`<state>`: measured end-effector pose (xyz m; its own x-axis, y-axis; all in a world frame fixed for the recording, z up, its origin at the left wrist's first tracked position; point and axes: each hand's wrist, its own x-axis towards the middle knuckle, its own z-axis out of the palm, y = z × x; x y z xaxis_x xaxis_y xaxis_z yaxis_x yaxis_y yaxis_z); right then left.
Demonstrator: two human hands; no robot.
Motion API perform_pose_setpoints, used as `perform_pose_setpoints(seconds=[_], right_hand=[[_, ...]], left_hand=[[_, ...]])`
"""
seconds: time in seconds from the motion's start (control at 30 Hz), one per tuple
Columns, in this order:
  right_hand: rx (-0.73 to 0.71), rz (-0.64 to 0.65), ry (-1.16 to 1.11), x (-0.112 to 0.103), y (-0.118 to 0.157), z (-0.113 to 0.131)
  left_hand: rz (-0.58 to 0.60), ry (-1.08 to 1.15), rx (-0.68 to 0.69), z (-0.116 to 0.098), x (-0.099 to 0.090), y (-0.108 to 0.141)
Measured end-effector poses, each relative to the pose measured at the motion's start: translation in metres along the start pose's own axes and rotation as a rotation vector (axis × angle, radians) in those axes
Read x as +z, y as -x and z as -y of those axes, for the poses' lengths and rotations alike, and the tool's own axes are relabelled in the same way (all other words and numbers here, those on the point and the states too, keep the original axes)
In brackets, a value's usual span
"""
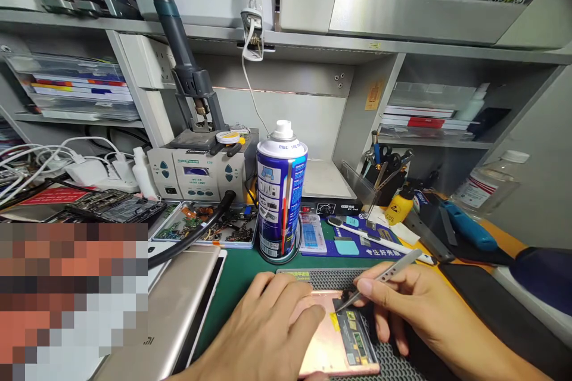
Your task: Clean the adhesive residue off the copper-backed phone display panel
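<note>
On a grey textured mat lies a copper-pink phone frame with a dark section of parts along its right side and a small yellow tape piece. My left hand covers the frame's left side, its thumb bent across the top and its fingers over the edge, holding it. Pinched in my right hand are metal tweezers, slanting down to the left. Their tips meet the frame near the upper end of the tape. Whether anything is between the tips, I cannot tell.
A blue spray can stands behind the mat. To the left lie a gold phone or tablet and a tray of small circuit parts, crossed by a black hose. A white-handled brush lies behind my right hand. A soldering-type station stands farther back.
</note>
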<state>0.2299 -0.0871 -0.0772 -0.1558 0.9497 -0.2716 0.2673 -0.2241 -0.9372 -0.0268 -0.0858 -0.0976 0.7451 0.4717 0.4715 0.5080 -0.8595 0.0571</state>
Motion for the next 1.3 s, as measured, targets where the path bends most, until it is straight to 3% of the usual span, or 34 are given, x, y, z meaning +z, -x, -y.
perform_pose_setpoints(seconds=[0.13, 0.4, 0.7, 1.0, 1.3], right_hand=[[-0.021, 0.025, -0.034, -0.002, 0.000, 0.000], [-0.040, 0.019, -0.025, -0.008, 0.005, 0.002], [-0.142, -0.144, 0.208, -0.016, 0.025, 0.008], [-0.307, -0.134, 0.375, -0.008, 0.034, 0.007], [-0.302, -0.149, 0.401, -0.008, 0.034, 0.001]], left_hand=[[-0.025, 0.009, 0.003, 0.000, -0.001, 0.000], [0.085, 0.039, -0.052, -0.001, -0.007, 0.000], [0.038, 0.036, -0.053, -0.001, -0.009, -0.002], [-0.035, 0.009, -0.029, 0.001, -0.004, -0.003], [-0.044, 0.007, -0.023, -0.001, -0.005, -0.001]])
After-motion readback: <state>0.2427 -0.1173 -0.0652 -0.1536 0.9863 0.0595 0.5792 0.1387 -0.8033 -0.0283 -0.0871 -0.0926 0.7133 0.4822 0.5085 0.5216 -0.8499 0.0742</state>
